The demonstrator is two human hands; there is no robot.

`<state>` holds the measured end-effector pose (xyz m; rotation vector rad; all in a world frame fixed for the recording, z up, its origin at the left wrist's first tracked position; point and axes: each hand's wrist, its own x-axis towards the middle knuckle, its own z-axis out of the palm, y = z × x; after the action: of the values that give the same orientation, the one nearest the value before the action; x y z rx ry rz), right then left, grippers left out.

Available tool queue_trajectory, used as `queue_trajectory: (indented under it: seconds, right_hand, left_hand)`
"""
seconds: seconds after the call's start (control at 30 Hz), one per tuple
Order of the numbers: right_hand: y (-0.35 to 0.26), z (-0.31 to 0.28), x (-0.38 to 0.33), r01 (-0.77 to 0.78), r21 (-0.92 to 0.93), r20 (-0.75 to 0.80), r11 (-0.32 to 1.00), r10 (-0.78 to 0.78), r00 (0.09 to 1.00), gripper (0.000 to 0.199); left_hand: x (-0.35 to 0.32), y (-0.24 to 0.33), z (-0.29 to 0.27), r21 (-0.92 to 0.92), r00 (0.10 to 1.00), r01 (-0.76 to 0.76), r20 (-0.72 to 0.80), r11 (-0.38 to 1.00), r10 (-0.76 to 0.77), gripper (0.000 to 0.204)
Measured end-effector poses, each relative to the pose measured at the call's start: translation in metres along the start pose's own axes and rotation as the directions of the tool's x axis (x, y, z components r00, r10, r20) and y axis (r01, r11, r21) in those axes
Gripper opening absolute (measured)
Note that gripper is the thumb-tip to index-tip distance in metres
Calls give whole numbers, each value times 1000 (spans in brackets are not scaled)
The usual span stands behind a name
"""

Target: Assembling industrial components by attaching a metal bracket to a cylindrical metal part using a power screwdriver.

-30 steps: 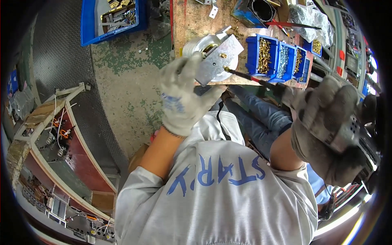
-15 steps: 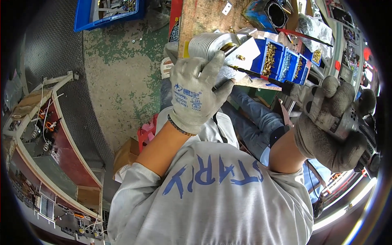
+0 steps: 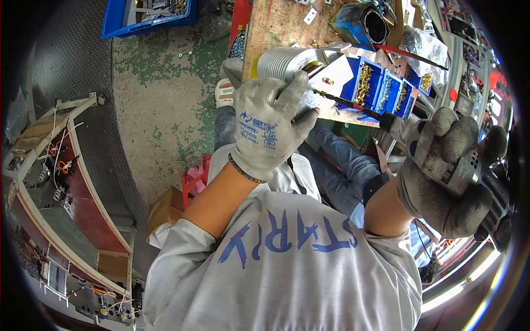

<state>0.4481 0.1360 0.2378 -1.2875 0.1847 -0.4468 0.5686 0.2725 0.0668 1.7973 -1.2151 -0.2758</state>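
My left hand (image 3: pixel 264 129), in a grey-white work glove, is closed on the near side of a ribbed silver metal part (image 3: pixel 284 63). Its index finger lies along the part and the thumb sticks out toward the right. On the part's pale flat plate (image 3: pixel 338 76) sits a small brass screw (image 3: pixel 328 81). My right hand (image 3: pixel 450 165), also gloved, is wrapped around a dark power screwdriver (image 3: pixel 441 157). A long dark bit (image 3: pixel 350 103) runs left from it, its brass-coloured tip close below the plate. Whether the tip touches anything I cannot tell.
The wooden bench (image 3: pixel 276 27) carries blue bins (image 3: pixel 367 83) of brass and silver screws, a blue hollow block (image 3: pixel 361 25) and clear plastic wrap (image 3: pixel 425 49). A blue crate (image 3: pixel 149 19) stands at the far left. Someone's jeans-clad leg (image 3: pixel 339 165) shows below the bench.
The power screwdriver's body has tilted slightly downward in my right hand. My left hand keeps its hold on the ribbed part, and the whole view has shifted a little.
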Motion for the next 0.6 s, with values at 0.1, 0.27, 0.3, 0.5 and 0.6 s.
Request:
queue_trajectory:
  seconds: [0.1, 0.27, 0.3, 0.5, 0.6]
  right_hand:
    - [-2, 3, 1, -12, -8, 7, 1000, 12, 1000, 77]
    - [-4, 4, 2, -29, 9, 65, 1000, 29, 997, 78]
    - [-3, 3, 2, -18, 7, 60, 1000, 17, 998, 77]
    - [1, 2, 0, 3, 14, 41, 1000, -4, 999, 76]
    - [2, 2, -2, 7, 15, 40, 1000, -8, 999, 76]
  left_hand:
    - [0, 0, -2, 10, 1000, 7, 22, 1000, -7, 57]
    - [1, 0, -1, -21, 1000, 10, 21, 1000, -10, 56]
    - [1, 0, -1, -12, 1000, 6, 17, 1000, -5, 56]
    - [1, 0, -1, -8, 1000, 7, 14, 1000, -7, 56]
    - [1, 0, -1, -7, 1000, 3, 6, 1000, -3, 57]
